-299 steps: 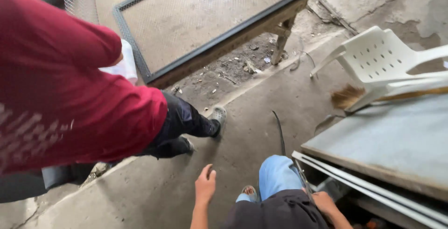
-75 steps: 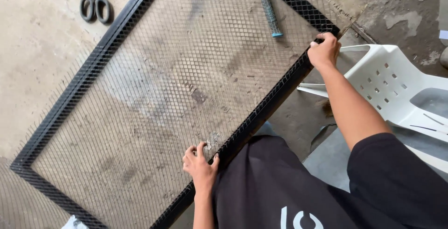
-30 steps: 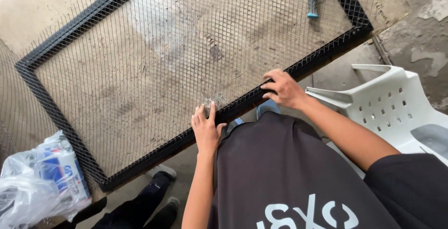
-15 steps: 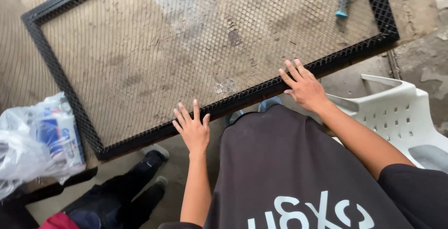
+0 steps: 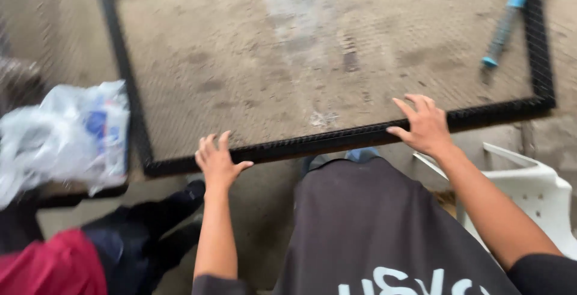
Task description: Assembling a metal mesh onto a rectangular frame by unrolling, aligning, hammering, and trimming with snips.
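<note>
A large black metal frame (image 5: 336,140) filled with wire mesh (image 5: 300,60) lies flat over the concrete floor in front of me. My left hand (image 5: 217,161) is open with fingers spread, resting at the frame's near bar toward its left corner. My right hand (image 5: 424,125) is also open, its palm and fingers lying on the same near bar further right. Neither hand grips anything. My dark shirt (image 5: 384,229) fills the bottom middle of the view.
A blue-handled tool (image 5: 508,15) lies on the mesh at the far right. A crumpled plastic bag (image 5: 66,135) sits left of the frame. Another person's red sleeve (image 5: 51,268) and dark trousers (image 5: 144,229) are at bottom left. A white plastic chair (image 5: 535,199) stands at right.
The view has swung, so the frame now lies more level across the picture. Both my hands went from holding the near bar to lying open on it.
</note>
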